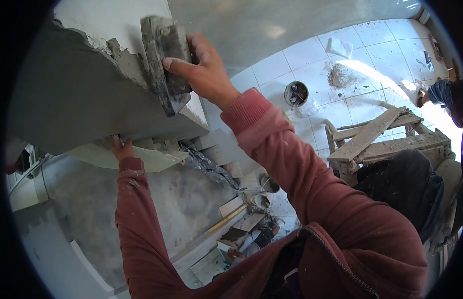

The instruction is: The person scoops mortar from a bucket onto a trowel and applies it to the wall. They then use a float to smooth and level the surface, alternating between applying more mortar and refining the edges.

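Observation:
My right hand (204, 70) is wrapped round the block-like handle of a mortar-covered float (164, 62). The float lies against the wall surface, at the ragged edge of the wet grey plaster (87, 94), beside a pale uncoated strip (109, 20). Lower left, my left hand (123, 148) has its fingers at the lower edge of the plastered surface, by a pale curved sheet (157, 158). The fingertips are partly hidden there, and I cannot make out whether they grip anything.
Below right, a bucket (296, 93) and a mortar-caked wooden trestle (391, 134) stand on the tiled floor (271, 67). More buckets (262, 201) and boards are lower down. A person's hand (235, 253) shows at bottom centre; another person's leg (440, 93) is at far right.

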Tool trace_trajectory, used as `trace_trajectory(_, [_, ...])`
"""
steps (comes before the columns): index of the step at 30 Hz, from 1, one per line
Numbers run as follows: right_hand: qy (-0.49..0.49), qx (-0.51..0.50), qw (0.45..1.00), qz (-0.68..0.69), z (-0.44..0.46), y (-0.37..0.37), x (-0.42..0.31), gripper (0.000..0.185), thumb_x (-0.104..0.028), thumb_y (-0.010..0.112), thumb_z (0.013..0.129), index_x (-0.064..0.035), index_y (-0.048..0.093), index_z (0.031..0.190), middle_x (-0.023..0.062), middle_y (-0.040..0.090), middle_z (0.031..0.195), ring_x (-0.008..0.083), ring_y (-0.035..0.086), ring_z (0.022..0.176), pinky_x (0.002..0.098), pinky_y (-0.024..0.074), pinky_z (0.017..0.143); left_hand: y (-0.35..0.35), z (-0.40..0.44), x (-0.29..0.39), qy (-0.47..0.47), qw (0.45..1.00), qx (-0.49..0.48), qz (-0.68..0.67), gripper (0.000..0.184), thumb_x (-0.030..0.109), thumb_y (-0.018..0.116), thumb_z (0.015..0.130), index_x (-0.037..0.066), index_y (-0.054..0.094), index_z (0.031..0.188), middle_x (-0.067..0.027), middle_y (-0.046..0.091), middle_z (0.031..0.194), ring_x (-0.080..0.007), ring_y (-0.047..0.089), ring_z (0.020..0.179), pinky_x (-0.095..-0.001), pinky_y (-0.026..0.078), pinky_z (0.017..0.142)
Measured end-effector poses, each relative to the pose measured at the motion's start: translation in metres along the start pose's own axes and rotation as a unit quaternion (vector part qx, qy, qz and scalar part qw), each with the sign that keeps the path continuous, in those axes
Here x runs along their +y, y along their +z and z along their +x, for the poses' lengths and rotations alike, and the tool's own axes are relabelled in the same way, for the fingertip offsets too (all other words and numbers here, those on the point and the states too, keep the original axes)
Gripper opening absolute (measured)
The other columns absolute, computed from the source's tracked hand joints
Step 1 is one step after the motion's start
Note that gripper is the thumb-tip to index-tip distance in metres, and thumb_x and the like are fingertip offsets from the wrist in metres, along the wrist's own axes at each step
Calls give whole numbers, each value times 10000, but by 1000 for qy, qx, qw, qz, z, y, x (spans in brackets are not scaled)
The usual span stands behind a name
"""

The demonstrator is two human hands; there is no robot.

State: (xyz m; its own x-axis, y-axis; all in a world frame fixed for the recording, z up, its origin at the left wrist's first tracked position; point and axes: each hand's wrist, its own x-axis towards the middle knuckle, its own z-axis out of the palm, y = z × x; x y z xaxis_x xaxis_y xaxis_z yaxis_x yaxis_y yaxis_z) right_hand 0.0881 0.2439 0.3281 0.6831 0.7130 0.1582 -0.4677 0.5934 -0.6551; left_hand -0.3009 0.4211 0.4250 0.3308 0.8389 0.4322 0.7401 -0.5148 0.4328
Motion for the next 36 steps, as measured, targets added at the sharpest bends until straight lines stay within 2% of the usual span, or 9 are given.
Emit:
trace_trajectory(2, [-20,3,995,100,-3,2,-12,521,-273,714,667,18,476,1029,197,598,870,304,597,821,363,459,760,-1,0,-4,-10,1000,5,4,646,-46,556,654,-60,373,1273,-155,464,1254,-212,436,1161,-290,303,983])
trace_trajectory(5, [-60,-33,998,3,-2,3,-37,513,-269,712,666,15,482,1026,189,600,854,291,597,818,355,458,751,0,-4,7,-47,999,4,1,660,-46,551,658,-62,353,1287,-168,440,1277,-226,419,1183,-301,290,995])
trace_trajectory(7, [9,-20,986,-168,1,-2,-15,485,-220,724,701,0,507,1075,89,569,928,159,551,857,301,451,761,0,-4,8,-66,998,-2,-6,670,-44,549,660,-63,341,1296,-176,425,1292,-235,408,1196,-308,282,1003])
trace_trajectory(13, [-56,-5,997,60,2,-2,-44,479,-261,706,658,12,505,996,179,603,880,275,602,796,346,458,738,3,-3,3,-11,999,-6,30,711,-49,537,659,-55,291,1326,-190,384,1328,-253,359,1245,-327,235,1041])
trace_trajectory(27, [-49,-37,998,20,15,7,-72,519,-288,712,654,34,507,1005,189,602,903,277,601,832,353,463,755,3,-6,10,-22,999,-15,47,773,-76,536,611,-42,289,1343,-172,388,1326,-251,384,1227,-336,280,1018])
trace_trajectory(29, [-3,-13,995,-103,16,-1,-38,518,-293,710,656,32,513,1008,183,599,899,281,591,810,355,459,758,7,-11,16,-8,999,1,50,712,-39,551,633,-46,337,1312,-169,406,1317,-237,398,1210,-319,283,1010])
trace_trajectory(31, [-26,-5,996,-88,21,-2,-42,513,-277,714,657,30,514,1015,171,594,882,255,581,784,340,461,734,13,-8,15,10,999,23,48,654,-1,566,655,-50,386,1282,-166,423,1308,-223,413,1194,-301,286,1002])
trace_trajectory(33, [-56,-27,987,148,26,-3,-54,498,-251,717,657,27,505,1012,163,591,859,230,577,760,328,461,705,11,-11,12,37,995,24,91,630,6,568,649,-57,412,1256,-168,459,1261,-223,436,1166,-289,304,981])
trace_trajectory(36, [-180,-57,971,147,18,6,-110,466,-227,721,657,25,499,981,154,586,827,212,570,731,319,459,681,10,-13,23,-28,996,1,86,745,-20,564,608,-47,329,1314,-207,408,1306,-272,412,1211,-341,289,1015])
